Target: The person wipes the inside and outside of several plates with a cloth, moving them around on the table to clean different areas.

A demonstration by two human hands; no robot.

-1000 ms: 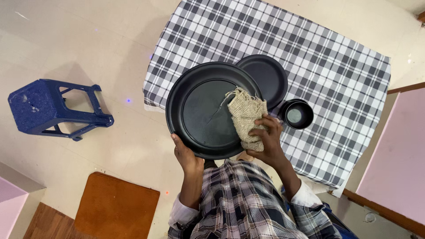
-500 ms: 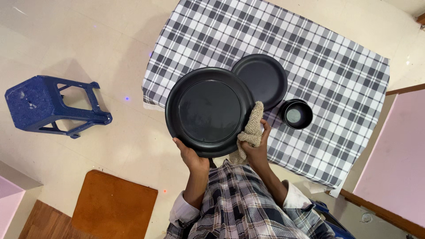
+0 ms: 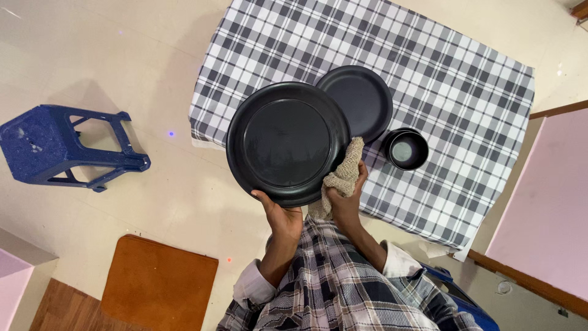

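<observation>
The left hand [image 3: 280, 214] is gripping, fingers closed on its near rim, one large black plate [image 3: 288, 144] above the table [image 3: 465, 98] edge, while the right hand [image 3: 344, 199] is clutching one beige cloth [image 3: 342, 178] against it, beside one smaller black plate [image 3: 361, 98] and one black bowl [image 3: 405, 149].

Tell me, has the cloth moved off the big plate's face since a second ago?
Yes. The cloth, in the right hand, has slid from the large black plate's centre to its rim nearest the bowl.

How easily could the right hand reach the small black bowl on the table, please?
Probably yes: the bowl stands uncovered just beyond the right hand, with nothing between, but that hand is full with the cloth.
</observation>
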